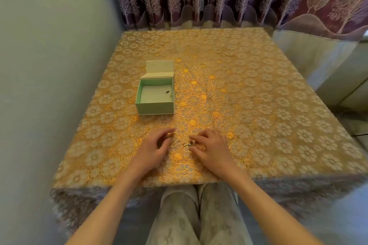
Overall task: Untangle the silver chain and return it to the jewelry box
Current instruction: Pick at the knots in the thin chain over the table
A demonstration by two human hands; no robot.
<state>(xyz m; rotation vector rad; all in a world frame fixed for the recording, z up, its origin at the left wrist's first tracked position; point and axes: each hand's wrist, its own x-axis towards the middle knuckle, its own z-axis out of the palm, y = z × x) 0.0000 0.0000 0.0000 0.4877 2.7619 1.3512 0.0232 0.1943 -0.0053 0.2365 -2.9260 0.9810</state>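
Near the counter's (258, 77) front edge: left hand (151, 150) and right hand (211, 149), each grip curled, pinching the thin tangled silver chain (186, 144) between them. Left of centre, well apart: open pale-green square jewelry box (155, 108), lid upright.

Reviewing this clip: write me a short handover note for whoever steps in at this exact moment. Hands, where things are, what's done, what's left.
Left hand: fingers curled just above the tablecloth, apparently pinching one end of the silver chain; the grip itself is too small to confirm.
Right hand: fingers curled onto the chain's other end.
The chain lies on the gold floral tablecloth between the hands, near the front edge.
Jewelry box: open, lid tipped back, beyond the left hand; a small dark item inside.
Done: chain out of the box.
Left: finish untangling, lay the chain in the box.
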